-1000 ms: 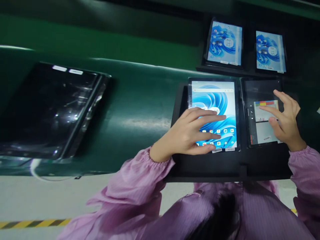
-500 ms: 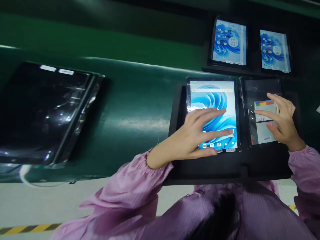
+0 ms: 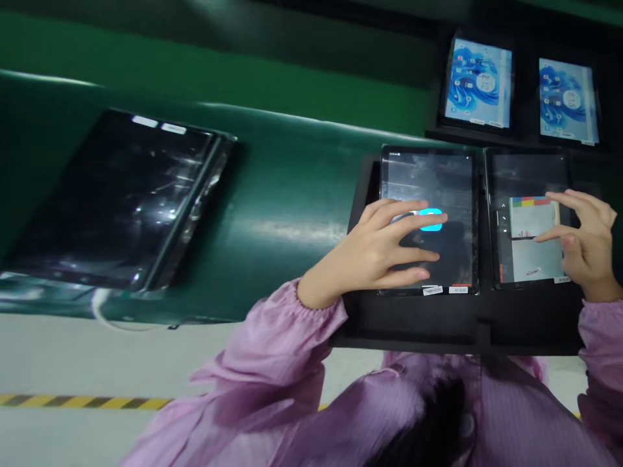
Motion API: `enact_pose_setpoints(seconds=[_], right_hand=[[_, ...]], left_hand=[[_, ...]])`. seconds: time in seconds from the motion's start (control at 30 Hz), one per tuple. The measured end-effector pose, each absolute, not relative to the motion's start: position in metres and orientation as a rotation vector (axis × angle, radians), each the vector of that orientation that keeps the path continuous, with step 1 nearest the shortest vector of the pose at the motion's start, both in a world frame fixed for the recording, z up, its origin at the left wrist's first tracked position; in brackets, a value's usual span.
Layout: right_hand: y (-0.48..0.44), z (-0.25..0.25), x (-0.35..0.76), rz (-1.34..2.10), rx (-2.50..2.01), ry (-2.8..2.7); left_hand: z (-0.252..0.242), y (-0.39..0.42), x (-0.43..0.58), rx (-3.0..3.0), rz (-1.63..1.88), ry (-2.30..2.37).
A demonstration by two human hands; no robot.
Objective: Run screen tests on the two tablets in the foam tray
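Two tablets lie side by side in a black tray [image 3: 413, 321] in front of me. My left hand [image 3: 379, 253] rests with spread fingers on the left tablet [image 3: 428, 217], whose screen is dark with a small cyan spot. My right hand [image 3: 584, 240] hovers over the right tablet [image 3: 530, 217], fingers apart, fingertips touching its screen, which shows a coloured strip and pale panels. Neither hand holds anything. Pink sleeves cover both arms.
A second black tray at the back right carries two tablets [image 3: 477, 83] [image 3: 567, 100] with blue wallpapers. An empty dark tray [image 3: 121, 201] lies on the green conveyor belt [image 3: 292, 214] at the left. A pale floor with a yellow-black stripe [image 3: 82, 402] runs below.
The left tablet's screen switched from the blue home wallpaper to a dark screen with a cyan spot. My left fingers slid up a little. The view shifted, so everything sits further right.
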State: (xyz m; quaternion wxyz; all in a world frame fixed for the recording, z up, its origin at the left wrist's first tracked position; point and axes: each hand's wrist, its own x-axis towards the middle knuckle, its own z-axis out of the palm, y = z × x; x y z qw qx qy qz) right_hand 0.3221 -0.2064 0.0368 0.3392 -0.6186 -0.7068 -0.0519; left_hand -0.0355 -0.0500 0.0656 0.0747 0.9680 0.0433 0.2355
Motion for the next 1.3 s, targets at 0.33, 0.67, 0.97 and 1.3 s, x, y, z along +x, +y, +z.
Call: enact_pose_setpoints(seconds=[0.33,0.67,0.97,1.3], right_hand=[[-0.206,0.036,0.322,-0.158,-1.541,-1.823],[-0.202,0.036,0.312,-0.102,-1.553,-1.979],[-0.201,0.041,0.31,-0.107,-1.561,-1.946],[-0.201,0.04,0.311,-0.082,-1.559,-1.923]], left_hand=[[0.058,-0.046,-0.038,2.914,0.667,0.404],[0.057,-0.044,-0.041,2.896,0.591,0.46],[0.058,-0.045,-0.038,2.918,0.701,0.339],[0.064,-0.046,-0.039,2.96,0.581,0.315]])
